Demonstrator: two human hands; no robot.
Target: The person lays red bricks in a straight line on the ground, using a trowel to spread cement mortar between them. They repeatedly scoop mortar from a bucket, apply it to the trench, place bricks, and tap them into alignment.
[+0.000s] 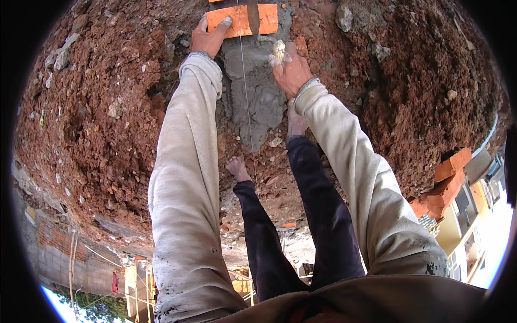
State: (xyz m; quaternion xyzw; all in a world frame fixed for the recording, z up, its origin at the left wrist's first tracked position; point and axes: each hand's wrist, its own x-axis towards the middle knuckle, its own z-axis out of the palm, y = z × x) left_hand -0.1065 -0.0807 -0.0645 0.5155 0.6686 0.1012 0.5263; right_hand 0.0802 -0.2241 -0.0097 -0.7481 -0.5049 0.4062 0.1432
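Note:
An orange brick [231, 22] lies across the far end of a strip of wet grey mortar [253, 91]. My left hand [211, 36] grips its left end, with the thumb over the near side. In my right hand [292, 72] is a trowel, its pale, worn handle [278, 49] between thumb and fingers. The narrow-looking trowel blade [253, 16] stands against the brick's middle, hiding part of it. A taut string [245, 81] runs lengthwise over the brick and mortar. Part of another orange brick shows beyond, at the top edge.
Rough red-brown soil banks [107, 113] with stones rise on both sides. My bare feet [238, 168] stand at the near end of the mortar. Broken orange pieces [449, 177] lie at the right rim. A grey block wall [64, 264] shows lower left.

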